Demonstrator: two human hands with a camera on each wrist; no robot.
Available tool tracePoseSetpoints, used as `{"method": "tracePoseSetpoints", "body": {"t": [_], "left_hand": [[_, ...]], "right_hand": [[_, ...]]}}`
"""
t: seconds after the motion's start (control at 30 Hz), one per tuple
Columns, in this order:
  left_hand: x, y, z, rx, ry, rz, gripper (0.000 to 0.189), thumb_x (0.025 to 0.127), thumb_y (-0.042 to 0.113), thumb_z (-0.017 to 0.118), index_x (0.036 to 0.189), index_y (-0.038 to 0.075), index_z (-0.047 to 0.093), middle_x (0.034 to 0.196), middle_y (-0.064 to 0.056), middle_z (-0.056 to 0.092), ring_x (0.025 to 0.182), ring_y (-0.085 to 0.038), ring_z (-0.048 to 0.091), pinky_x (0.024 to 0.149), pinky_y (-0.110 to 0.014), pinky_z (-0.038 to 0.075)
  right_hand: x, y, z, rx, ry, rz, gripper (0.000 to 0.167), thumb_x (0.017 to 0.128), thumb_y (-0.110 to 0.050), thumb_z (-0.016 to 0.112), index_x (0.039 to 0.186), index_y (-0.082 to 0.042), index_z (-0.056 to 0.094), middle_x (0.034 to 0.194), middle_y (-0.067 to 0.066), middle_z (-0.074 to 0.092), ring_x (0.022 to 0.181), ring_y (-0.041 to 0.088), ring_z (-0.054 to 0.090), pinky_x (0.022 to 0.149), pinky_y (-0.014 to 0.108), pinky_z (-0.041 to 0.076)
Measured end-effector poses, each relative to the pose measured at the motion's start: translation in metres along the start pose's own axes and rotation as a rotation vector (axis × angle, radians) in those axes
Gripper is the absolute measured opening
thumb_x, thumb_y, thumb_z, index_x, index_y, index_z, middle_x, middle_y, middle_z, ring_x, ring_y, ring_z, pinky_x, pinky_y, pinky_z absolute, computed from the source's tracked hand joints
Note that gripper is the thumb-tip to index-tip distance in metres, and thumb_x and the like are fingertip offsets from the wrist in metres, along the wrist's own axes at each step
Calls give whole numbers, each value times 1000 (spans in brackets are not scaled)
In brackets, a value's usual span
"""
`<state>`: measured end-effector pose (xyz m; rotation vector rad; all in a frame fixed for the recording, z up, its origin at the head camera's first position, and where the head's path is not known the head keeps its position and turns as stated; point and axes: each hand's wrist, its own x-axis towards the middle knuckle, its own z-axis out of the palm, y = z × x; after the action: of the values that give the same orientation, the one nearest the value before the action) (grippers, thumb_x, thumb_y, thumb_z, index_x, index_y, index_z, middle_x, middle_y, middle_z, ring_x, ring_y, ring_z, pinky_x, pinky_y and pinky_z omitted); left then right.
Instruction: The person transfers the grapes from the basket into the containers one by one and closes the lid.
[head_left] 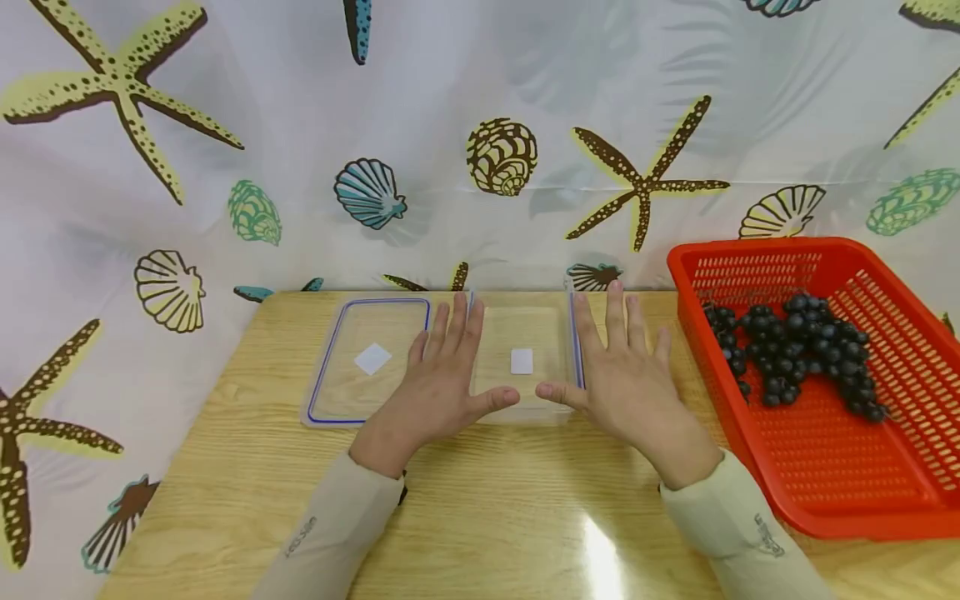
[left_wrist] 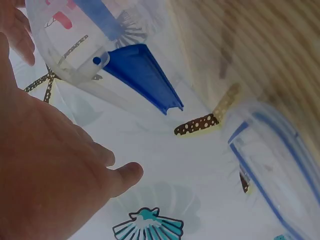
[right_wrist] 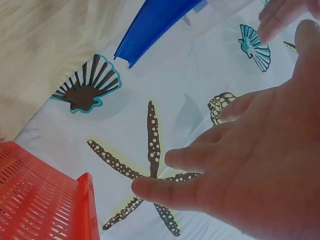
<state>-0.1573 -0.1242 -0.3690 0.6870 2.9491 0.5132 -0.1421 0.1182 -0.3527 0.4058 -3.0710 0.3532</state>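
Note:
A clear plastic food container (head_left: 495, 333) with blue side clips stands near the table's back edge, a white square in its middle. Left of it lies its clear lid (head_left: 390, 321), edged with a blue seal. My left hand (head_left: 438, 383) hovers between lid and container, fingers straight and spread, overlapping both in the head view. My right hand (head_left: 630, 383) is spread the same way at the container's right side, thumb toward the other thumb. Both palms hold nothing. A blue clip (left_wrist: 145, 75) hangs folded out in the left wrist view; another blue clip (right_wrist: 155, 27) shows in the right wrist view.
On the right stands a red plastic basket (head_left: 817, 492) with perforated walls, holding bunches of dark grapes (head_left: 810, 333). Behind the wooden table (head_left: 510, 500) hangs a white cloth (head_left: 442, 100) printed with starfish and shells.

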Motion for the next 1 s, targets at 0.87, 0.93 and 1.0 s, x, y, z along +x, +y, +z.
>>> {"method": "tracePoseSetpoints", "body": {"t": [0.87,0.93,1.0], "left_hand": [[8,-2,20,-159,-108,-109,121,90,76,52,158,2,-16,160,-11,-31,150,-25,-18,118,-58,6],[8,-1,21,-155,-112,-113,122,89,77,51,158,2,-16,160,-11,-31,150,-25,-17,119,-57,7],[8,-1,20,-148,-113,-113,122,89,78,50,157,2,-16,160,-12,-31,150,-26,-16,119,-56,7]], "right_hand": [[-8,-11,-19,49,-25,-33,112,89,-77,50,163,-16,-8,163,18,-23,150,41,-11,111,72,8],[-10,-11,-20,57,-30,-38,112,89,-77,50,162,-17,-9,163,17,-24,151,41,-10,111,73,9],[-12,-10,-22,57,-32,-39,112,89,-76,51,162,-16,-9,163,17,-25,151,40,-11,110,73,11]]}}
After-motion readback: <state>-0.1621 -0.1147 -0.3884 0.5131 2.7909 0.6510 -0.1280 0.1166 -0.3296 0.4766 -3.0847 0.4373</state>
